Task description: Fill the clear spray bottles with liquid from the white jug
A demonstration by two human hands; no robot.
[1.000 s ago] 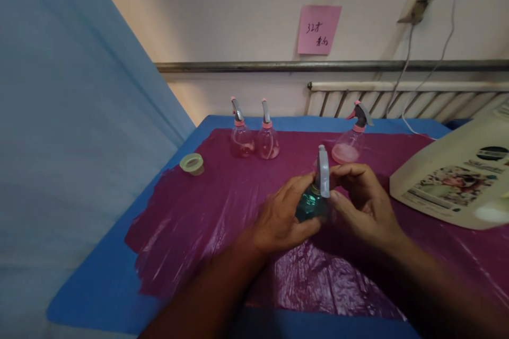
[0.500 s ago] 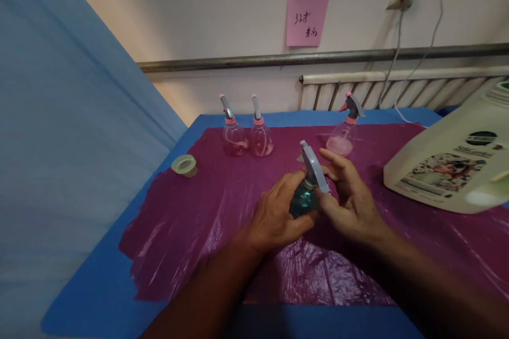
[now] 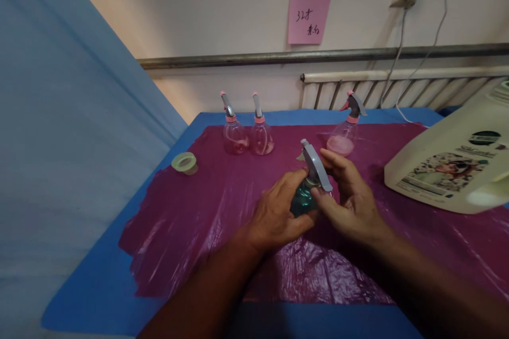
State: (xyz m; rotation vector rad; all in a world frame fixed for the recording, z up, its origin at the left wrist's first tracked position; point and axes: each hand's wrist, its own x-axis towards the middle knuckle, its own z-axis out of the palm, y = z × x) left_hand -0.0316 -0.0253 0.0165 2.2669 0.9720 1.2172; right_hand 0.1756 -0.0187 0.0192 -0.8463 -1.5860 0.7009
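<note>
A small spray bottle [image 3: 303, 199] with a green-blue body and a grey trigger head stands in front of me on purple plastic sheeting. My left hand [image 3: 276, 214] is wrapped round its body, thumb in front and fingers on the far side. With its thumb at the collar under the head, my right hand [image 3: 352, 198] grips the bottle from the right. Its upper fingers curve behind the head, partly hidden. Closest beyond my hands is a clear spray bottle [image 3: 341, 142] with a pink collar and pinkish liquid.
Two more clear spray bottles [image 3: 235, 139] with pink collars stand at the back left. A pale green cap [image 3: 184, 162] lies left on the purple sheeting [image 3: 191, 222]. A big cream jug [image 3: 445, 169] stands at right. A blue curtain [image 3: 79, 116] hangs at left; cables [image 3: 439, 32] run down the wall.
The grey trigger head has turned slightly, and my right thumb has shifted a little left at the collar. My left hand keeps its hold on the bottle.
</note>
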